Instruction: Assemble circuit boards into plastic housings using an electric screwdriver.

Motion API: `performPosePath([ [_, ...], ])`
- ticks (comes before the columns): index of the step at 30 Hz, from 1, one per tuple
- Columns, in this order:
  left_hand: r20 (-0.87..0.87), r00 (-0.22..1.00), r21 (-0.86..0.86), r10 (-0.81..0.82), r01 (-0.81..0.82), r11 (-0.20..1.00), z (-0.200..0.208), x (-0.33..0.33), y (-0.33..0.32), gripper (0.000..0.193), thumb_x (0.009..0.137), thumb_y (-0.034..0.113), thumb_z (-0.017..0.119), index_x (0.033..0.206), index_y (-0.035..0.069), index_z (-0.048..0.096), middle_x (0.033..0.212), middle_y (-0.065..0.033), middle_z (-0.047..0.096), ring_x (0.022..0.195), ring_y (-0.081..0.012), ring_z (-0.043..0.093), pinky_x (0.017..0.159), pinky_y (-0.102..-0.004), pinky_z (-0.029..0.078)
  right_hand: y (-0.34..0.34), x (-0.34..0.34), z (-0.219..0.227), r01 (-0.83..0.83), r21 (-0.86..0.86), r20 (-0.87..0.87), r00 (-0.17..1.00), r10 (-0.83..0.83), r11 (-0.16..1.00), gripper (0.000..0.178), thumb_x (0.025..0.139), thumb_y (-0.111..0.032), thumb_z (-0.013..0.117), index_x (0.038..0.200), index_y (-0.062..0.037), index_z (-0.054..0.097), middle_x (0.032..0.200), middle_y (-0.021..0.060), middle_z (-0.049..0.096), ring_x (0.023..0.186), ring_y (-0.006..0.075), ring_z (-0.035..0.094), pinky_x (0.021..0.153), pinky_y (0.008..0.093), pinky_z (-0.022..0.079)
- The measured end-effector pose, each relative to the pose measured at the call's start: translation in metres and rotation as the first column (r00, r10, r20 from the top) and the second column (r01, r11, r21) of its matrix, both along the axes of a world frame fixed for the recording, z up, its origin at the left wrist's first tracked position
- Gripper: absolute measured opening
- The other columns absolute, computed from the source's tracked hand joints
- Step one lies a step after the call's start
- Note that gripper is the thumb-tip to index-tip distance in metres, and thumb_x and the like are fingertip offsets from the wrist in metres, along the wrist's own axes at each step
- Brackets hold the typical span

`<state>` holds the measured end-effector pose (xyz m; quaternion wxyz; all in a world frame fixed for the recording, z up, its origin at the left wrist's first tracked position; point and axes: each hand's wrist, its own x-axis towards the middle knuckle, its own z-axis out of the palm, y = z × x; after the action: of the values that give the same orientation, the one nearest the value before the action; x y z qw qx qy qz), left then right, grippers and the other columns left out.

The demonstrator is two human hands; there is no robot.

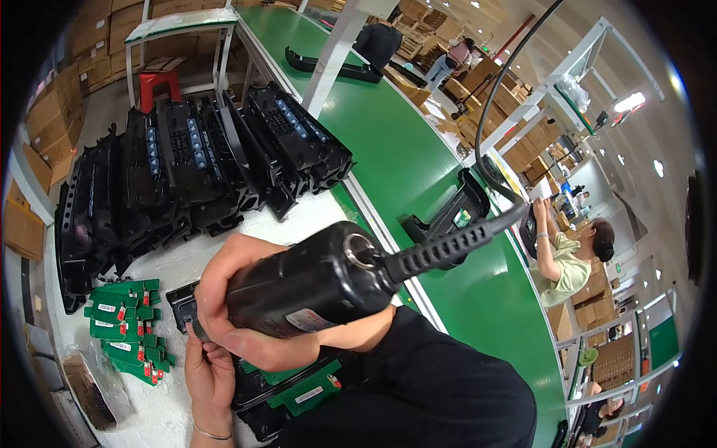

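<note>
Tool (299, 287) slants lengthwise, cord (448, 250) toward upper-right, clasped in right hand (243, 321); grip of left hand (210, 377) unclear.

A black, cylindrical corded power tool (299, 280) is held slanted, its ribbed cable sleeve (441, 252) pointed toward the right, over a partly hidden black plastic housing (259, 420) on which a white-labelled green circuit board (305, 397) is laid.

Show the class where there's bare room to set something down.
Free: the green belt between the far black housing and the nearer one; the white tabletop strip between the stacked black parts and the black tool. Crowded: the tabletop's left, with those parts and green circuit boards, and around the left hand and right hand.
</note>
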<state>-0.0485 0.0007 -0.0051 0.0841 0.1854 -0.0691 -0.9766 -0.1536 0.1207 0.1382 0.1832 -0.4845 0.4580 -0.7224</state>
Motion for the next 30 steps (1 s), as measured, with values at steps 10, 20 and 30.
performPosePath([
  [10, -0.034, 0.941, -0.040, -0.336, 0.335, 0.942, 0.016, -0.003, 0.021, 0.038, 0.093, 0.022, 0.040, 0.116, -0.009, 0.040, 0.115, -0.0200, 0.048, 0.112, -0.0262, 0.045, 0.099, -0.0340, 0.035, -0.021, -0.028, -0.033, 0.193, 0.014, 0.174, 0.966, -0.193, 0.981, 0.023, 0.067, -0.001, 0.053, 0.089, -0.0010, 0.047, 0.063, 0.0051, 0.050, 0.052, 0.0119, 0.046, 0.052, 0.0266, 0.041],
  [20, -0.012, 0.955, -0.245, -0.298, 0.286, 0.926, 0.012, 0.004, 0.017, 0.020, 0.093, 0.015, 0.039, 0.100, 0.000, 0.049, 0.095, -0.0127, 0.058, 0.088, -0.0197, 0.058, 0.076, -0.0267, 0.049, -0.064, -0.056, -0.062, 0.284, 0.090, 0.083, 0.953, -0.291, 0.955, 0.020, 0.068, -0.003, 0.048, 0.087, 0.0024, 0.045, 0.055, 0.0066, 0.045, 0.045, 0.0152, 0.042, 0.051, 0.0328, 0.041],
  [30, 0.076, 0.958, -0.277, -0.275, 0.286, 0.917, 0.012, 0.004, 0.021, 0.010, 0.086, 0.011, 0.054, 0.094, 0.004, 0.054, 0.082, -0.0035, 0.057, 0.072, -0.0095, 0.056, 0.065, -0.0199, 0.047, -0.062, -0.065, -0.064, 0.318, 0.104, 0.046, 0.945, -0.324, 0.942, 0.019, 0.069, -0.003, 0.048, 0.087, 0.0024, 0.046, 0.055, 0.0066, 0.046, 0.046, 0.0148, 0.043, 0.052, 0.0325, 0.042],
])
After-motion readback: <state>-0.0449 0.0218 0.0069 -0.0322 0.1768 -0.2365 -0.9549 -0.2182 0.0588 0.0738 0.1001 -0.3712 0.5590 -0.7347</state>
